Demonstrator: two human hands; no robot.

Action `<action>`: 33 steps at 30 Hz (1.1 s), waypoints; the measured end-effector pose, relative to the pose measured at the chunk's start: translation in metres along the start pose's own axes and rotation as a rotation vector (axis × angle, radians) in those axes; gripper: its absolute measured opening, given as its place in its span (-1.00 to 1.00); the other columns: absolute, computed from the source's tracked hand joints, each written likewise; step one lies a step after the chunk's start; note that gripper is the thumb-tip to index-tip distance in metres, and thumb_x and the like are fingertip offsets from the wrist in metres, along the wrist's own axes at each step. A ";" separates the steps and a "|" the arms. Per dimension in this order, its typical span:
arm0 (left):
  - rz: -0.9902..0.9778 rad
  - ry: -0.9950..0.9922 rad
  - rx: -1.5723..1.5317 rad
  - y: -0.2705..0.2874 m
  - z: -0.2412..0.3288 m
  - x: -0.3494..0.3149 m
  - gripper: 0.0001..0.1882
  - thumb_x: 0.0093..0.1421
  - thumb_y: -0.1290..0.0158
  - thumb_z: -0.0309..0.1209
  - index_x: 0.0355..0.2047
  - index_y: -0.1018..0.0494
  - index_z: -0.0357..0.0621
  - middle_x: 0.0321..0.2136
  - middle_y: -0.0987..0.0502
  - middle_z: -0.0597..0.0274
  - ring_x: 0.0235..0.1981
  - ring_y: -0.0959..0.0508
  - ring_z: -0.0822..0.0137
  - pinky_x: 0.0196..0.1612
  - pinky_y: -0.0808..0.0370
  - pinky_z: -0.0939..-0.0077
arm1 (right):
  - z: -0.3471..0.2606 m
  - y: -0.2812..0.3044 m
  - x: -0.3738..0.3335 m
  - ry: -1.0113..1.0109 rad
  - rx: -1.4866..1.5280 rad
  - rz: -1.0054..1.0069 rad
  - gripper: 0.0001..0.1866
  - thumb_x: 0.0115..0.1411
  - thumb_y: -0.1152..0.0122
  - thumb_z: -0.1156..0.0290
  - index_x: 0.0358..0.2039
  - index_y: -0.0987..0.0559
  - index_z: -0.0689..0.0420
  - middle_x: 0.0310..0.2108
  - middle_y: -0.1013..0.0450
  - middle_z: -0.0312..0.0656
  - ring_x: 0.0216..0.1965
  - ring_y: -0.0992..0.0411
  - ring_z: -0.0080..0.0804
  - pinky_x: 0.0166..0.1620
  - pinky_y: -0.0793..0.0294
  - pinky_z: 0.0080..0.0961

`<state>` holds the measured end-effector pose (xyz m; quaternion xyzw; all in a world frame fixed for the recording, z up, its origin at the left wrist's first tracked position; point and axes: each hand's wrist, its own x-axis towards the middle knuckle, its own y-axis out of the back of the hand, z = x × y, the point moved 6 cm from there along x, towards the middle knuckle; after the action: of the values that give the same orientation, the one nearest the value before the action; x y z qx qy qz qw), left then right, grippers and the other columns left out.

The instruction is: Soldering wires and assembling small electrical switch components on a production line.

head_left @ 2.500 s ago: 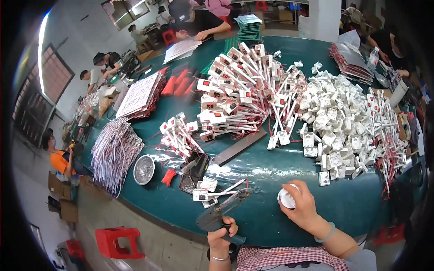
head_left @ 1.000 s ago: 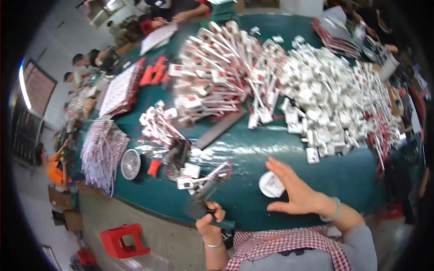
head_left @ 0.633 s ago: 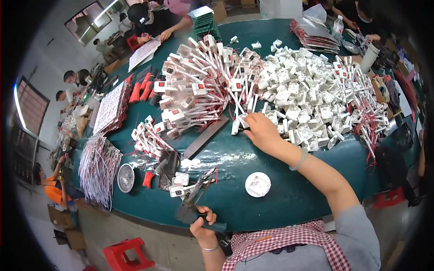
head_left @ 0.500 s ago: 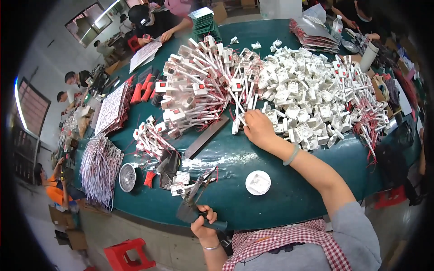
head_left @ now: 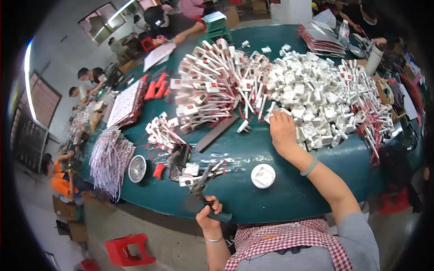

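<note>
My left hand (head_left: 209, 216) is wrapped around the handle of a grey-green pistol-grip tool (head_left: 196, 201) with a long narrow nose, held low over the table's front edge. The tool's nose points up toward a few white switch housings (head_left: 190, 175) with wires. At the left edge of a big heap of white plastic housings (head_left: 312, 97), my right hand (head_left: 285, 135) has its fingers closed on a white plastic part (head_left: 270, 116), mostly hidden under the fingertips. A round white dish (head_left: 263, 176) with a square white piece in it sits between my arms.
Fanned bundles of white switches with red wires (head_left: 205, 86) lie left of the heap, above a dark bar (head_left: 217, 132). A metal bowl (head_left: 137, 169) and a bundle of pale wires (head_left: 108, 158) stand further left. Several people work around the green table (head_left: 235, 198). A red stool (head_left: 130, 249) is on the floor.
My right hand has shifted right, from beside the wired switches to the edge of the white heap. My left hand still holds the tool. The whole view has swung slightly.
</note>
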<state>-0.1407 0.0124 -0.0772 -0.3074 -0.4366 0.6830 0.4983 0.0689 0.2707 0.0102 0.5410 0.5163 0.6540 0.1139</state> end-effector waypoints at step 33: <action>-0.002 0.002 0.025 0.002 -0.005 -0.011 -0.65 0.06 -0.16 -0.52 -0.14 -0.39 -0.37 -0.14 -0.48 -0.04 -0.36 -0.45 0.33 -0.38 -0.39 0.54 | 0.004 -0.018 0.021 0.254 0.375 0.021 -0.75 -0.08 -0.14 0.60 -0.31 -0.52 0.15 -0.18 -0.42 -0.19 -0.09 -0.35 -0.19 -0.09 -0.37 -0.23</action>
<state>-0.1342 0.0030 -0.0815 -0.3014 -0.4279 0.6876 0.5033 0.0569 0.2956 0.0079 0.4715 0.6332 0.6107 -0.0616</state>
